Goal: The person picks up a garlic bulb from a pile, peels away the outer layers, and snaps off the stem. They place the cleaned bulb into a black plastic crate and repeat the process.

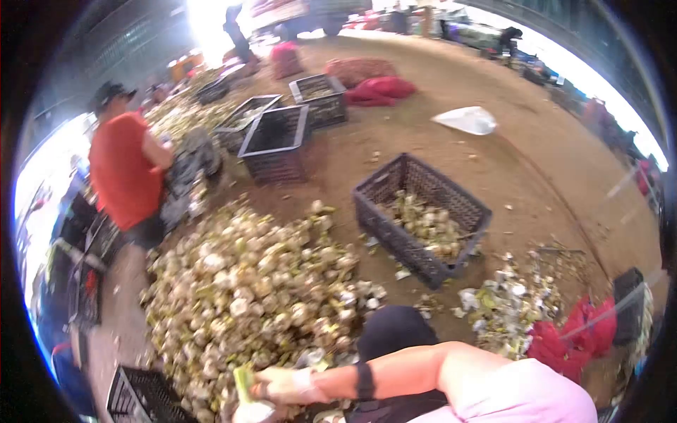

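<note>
Sprawling produce heap (pixel 247 296) on dirt floor (pixel 493 162)

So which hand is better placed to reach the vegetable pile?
Probably the right hand: it is at the pale green vegetable pile, gripping a pale stalk; the left hand is unseen.

Head camera looks forward-down, close over the pile (pixel 247 296).
</note>
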A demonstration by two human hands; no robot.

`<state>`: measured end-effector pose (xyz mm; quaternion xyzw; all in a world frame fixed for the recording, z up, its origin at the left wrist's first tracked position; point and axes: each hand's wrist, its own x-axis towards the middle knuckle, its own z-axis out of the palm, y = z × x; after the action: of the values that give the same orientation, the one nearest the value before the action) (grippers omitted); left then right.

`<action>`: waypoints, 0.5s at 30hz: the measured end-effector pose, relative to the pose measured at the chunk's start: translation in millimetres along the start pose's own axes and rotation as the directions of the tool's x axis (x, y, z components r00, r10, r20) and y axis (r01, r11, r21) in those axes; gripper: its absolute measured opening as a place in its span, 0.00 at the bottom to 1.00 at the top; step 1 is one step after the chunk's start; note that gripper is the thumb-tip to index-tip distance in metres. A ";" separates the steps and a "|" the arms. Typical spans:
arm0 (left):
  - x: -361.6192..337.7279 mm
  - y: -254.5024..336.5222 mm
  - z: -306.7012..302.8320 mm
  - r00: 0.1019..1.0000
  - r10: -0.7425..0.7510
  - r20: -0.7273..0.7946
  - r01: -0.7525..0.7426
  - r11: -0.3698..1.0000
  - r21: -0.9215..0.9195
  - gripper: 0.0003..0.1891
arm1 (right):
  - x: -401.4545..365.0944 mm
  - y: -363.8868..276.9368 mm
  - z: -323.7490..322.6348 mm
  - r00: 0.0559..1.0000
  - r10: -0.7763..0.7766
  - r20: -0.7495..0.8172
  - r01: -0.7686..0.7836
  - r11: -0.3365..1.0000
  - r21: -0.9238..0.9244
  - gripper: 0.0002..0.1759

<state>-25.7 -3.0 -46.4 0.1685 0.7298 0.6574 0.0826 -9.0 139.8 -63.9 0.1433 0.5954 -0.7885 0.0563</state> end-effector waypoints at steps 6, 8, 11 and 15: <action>8.4 -28.2 -10.8 0.954 0.292 0.067 -0.296 0.952 0.077 0.38 | 4.5 11.8 -1.8 0.984 -0.137 0.116 0.036 0.782 0.622 0.14; 10.7 -26.2 -16.0 0.996 -0.044 0.075 0.071 0.910 -0.408 0.37 | -4.3 1.1 -3.1 0.948 -0.252 0.197 0.105 0.827 0.552 0.16; 9.1 -35.8 -24.1 0.998 0.023 0.055 -0.009 0.972 -0.234 0.32 | -10.0 -6.1 -10.5 0.901 -0.339 0.270 0.193 0.872 0.449 0.16; 37.1 -61.6 -32.3 0.960 -0.238 0.148 0.260 0.953 -0.155 0.31 | -1.4 -3.6 -16.6 0.953 -0.199 0.230 0.080 0.893 0.444 0.16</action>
<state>-79.7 -24.8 -99.5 0.1090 0.6785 0.6906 0.2257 -6.0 156.5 -64.3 0.0002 0.4027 -0.9141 0.0465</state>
